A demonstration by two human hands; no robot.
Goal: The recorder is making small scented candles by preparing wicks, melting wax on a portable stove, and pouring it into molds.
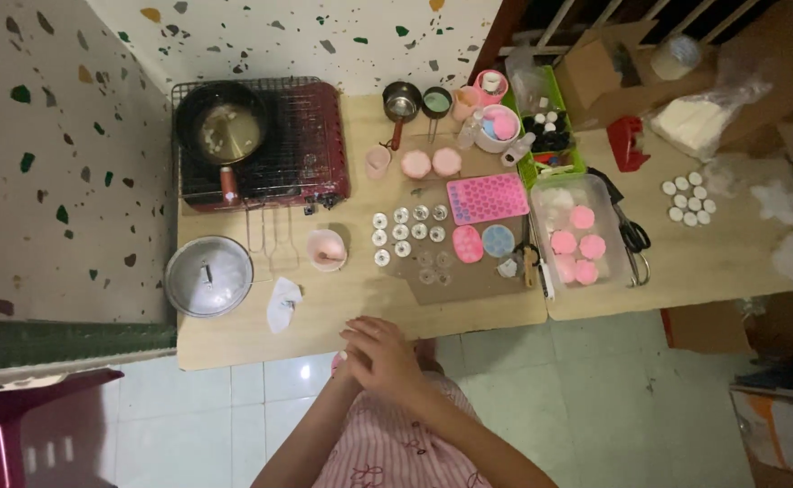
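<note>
Across the wooden table (234, 348) stand a red portable stove (315, 149) carrying a black pan (222, 128) whose handle points toward the person, a steel lid (208, 276), a pink heart-pattern mould (488, 198), rows of small metal cups (407, 227) and a clear tub (606, 210) of pink discs. The white scrap (283, 303) (crumpled, its long axis running roughly from the table's near edge toward the stove) lies near the front edge. It sits left of and apart from the hands, with bare wood between: right hand (386, 354) is pressed over left hand (349, 361), both together at the table's edge, holding nothing visible.
</note>
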